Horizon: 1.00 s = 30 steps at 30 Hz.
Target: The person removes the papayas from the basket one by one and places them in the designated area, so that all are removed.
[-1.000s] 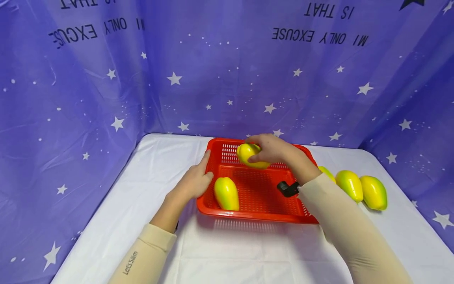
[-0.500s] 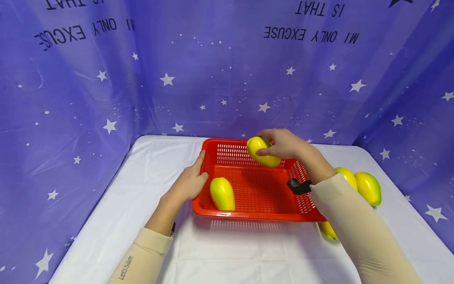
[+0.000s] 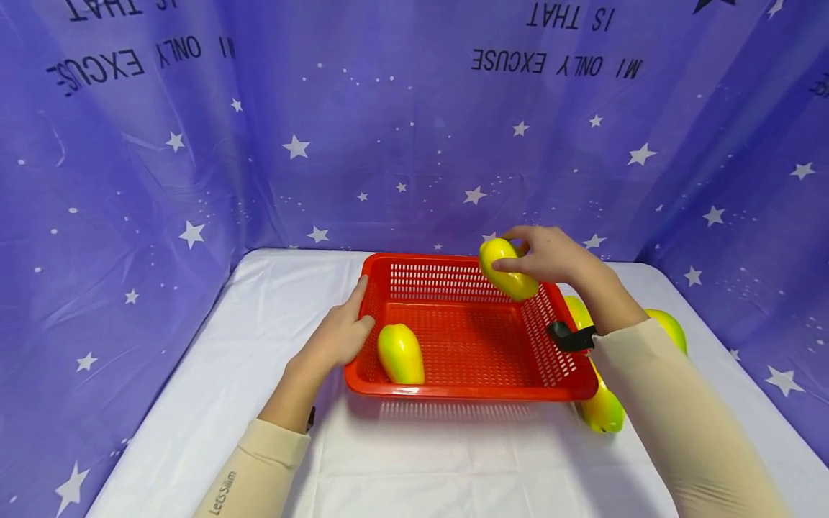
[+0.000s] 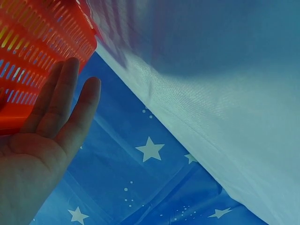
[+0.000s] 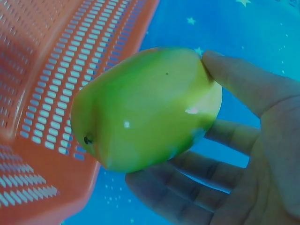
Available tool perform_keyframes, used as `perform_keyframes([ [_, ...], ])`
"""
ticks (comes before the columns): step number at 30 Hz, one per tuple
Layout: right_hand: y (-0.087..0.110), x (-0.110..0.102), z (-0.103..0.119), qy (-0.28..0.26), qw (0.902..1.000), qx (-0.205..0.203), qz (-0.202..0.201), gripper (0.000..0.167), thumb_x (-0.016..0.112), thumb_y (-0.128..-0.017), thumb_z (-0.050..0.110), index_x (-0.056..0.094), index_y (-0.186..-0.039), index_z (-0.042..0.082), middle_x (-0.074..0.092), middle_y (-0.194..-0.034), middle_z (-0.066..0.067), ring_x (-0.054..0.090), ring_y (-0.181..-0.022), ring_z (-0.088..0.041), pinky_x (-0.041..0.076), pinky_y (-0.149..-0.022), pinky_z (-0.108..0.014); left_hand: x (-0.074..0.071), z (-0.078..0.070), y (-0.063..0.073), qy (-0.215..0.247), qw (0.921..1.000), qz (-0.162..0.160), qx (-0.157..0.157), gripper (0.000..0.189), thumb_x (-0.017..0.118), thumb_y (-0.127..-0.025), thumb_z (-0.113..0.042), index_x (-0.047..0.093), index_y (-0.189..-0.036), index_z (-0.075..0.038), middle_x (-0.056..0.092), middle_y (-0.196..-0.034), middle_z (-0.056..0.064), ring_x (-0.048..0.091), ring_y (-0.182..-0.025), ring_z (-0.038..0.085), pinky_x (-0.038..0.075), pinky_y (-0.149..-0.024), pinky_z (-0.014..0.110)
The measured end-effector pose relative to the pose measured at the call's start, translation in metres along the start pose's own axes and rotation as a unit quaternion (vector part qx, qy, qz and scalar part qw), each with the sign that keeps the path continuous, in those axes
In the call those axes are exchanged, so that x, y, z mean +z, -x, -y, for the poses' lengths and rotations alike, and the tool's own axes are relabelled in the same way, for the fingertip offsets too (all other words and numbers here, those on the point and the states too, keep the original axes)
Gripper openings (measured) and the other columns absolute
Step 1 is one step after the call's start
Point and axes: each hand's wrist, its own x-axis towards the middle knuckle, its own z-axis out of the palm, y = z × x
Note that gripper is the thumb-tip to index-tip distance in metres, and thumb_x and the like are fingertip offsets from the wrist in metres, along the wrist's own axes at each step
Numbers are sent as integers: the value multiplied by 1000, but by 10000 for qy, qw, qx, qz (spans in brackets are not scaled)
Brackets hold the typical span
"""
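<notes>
In the head view my right hand (image 3: pixel 549 253) holds a yellow-green mango (image 3: pixel 514 277) over the back right corner of the red basket (image 3: pixel 473 393). The right wrist view shows the thumb and fingers around one end of this mango (image 5: pixel 150 112), beside the basket's slotted wall. My left hand (image 3: pixel 338 334) touches the basket's left rim. Its fingers (image 4: pixel 61 101) stretch out straight against the outer wall in the left wrist view. Another mango (image 3: pixel 400 354) lies inside the basket at the front left.
Right of the basket several mangoes lie on the white cloth, one (image 3: pixel 602 411) near its front right corner and one (image 3: pixel 668 329) farther right, partly behind my sleeve. A purple star-printed curtain (image 3: pixel 401 158) surrounds the table's back and sides.
My right hand has carried the mango rightward, from above the middle of the basket's back to its back right corner. My left hand stays on the left rim. The head view has shifted slightly.
</notes>
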Motion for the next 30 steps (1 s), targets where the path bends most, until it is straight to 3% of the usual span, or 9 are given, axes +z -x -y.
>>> perform_keyframes([
  [8, 16, -9, -14, 40, 9995, 263, -175, 72, 69, -94, 50, 52, -148, 6, 66, -129, -27, 60, -115, -42, 54, -91, -53, -2, 1, 1, 82, 10000, -16, 21, 76, 41, -101, -23, 7, -169, -20, 43, -159, 25, 55, -134, 44, 40, -115, 59],
  [17, 42, -17, -34, 1, 9955, 828, -463, 78, 68, -92, 58, 51, -148, 6, 65, -125, -29, 60, -109, -43, 54, -83, -52, 0, 1, 1, 117, 9999, 33, 51, 76, 40, -101, -22, 6, -168, -19, 45, -158, 25, 57, -129, 43, 42, -112, 58],
  [25, 65, -32, -48, 23, 9924, 1082, -593, 83, 64, -93, 62, 46, -150, 5, 61, -132, -33, 56, -120, -49, 48, -95, -64, -1, -1, 0, 97, 9999, 59, 54, 76, 39, -101, -23, 4, -168, -18, 47, -154, 27, 58, -122, 40, 45, -106, 56],
  [30, 77, -33, -59, 8, 9911, 1209, -561, 86, 63, -93, 63, 43, -152, 4, 59, -134, -33, 54, -122, -50, 48, -95, -66, 1, -2, 0, 109, 9999, 50, 75, 77, 40, -100, -23, 4, -168, -17, 45, -156, 28, 57, -128, 43, 42, -111, 58],
])
